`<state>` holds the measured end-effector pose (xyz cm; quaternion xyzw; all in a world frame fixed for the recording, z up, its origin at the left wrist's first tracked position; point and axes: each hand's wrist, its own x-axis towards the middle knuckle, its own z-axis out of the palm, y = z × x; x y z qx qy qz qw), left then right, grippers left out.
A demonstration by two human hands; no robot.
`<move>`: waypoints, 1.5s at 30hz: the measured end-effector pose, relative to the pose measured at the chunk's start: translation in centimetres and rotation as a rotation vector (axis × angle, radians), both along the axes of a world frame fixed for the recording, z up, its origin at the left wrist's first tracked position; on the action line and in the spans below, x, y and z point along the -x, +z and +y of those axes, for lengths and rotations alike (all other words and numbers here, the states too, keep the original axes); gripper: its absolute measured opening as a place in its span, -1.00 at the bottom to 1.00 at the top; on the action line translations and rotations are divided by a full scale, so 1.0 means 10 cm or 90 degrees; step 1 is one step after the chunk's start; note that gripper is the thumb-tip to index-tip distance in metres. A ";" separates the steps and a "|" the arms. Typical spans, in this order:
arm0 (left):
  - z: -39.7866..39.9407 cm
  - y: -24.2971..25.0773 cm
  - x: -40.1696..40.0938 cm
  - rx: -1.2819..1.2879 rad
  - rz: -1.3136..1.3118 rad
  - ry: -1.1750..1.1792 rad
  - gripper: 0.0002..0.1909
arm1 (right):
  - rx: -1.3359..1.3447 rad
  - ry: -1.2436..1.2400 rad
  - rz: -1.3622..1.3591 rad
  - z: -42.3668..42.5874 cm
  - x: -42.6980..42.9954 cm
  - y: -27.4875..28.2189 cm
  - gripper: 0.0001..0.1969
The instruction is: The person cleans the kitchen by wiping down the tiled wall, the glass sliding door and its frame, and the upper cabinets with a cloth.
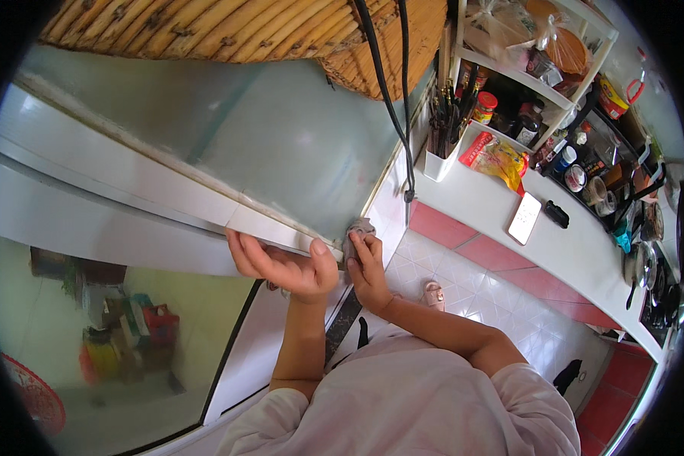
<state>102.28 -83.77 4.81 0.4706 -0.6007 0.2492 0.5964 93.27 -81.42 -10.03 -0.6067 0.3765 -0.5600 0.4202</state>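
Note:
My right hand (367, 271) presses a crumpled grey cloth (360, 229) against the front corner of a tall white appliance that looks like a refrigerator. The cloth is pinched between thumb and fingers, beside the dull grey-green top (285, 137). A stained, yellowish seam runs along that top's edge. Just to the left, my left hand (288, 268) is turned palm up, its fingers and thumb curled on the lower edge of the white front panel (273, 228). The undersides of those fingers are partly hidden.
Bamboo-slat trays (205, 28) rest on the appliance top, and black cables (390, 108) hang over its right side. Right of the floor gap, a white counter (467, 196) bears a chopstick holder (442, 162), a yellow-red packet (496, 158), a phone (525, 219), jars and a rack (516, 80).

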 end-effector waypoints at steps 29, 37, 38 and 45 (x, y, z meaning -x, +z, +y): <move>-0.07 -0.28 0.00 0.022 -0.185 -0.004 -0.82 | -0.331 -0.098 -0.157 -0.81 -0.02 -0.90 -0.35; 0.09 -0.53 -0.22 0.015 -0.161 -0.065 -0.78 | -0.543 0.235 -0.018 0.06 0.24 -0.93 -0.13; 0.33 -0.84 -0.38 -0.020 -0.198 -0.072 -0.81 | -0.565 0.293 -0.023 0.00 0.35 -0.95 -0.17; 0.00 -0.57 0.91 -0.425 -0.475 -0.432 -0.78 | -0.789 0.399 -0.046 0.12 1.29 -1.42 -0.35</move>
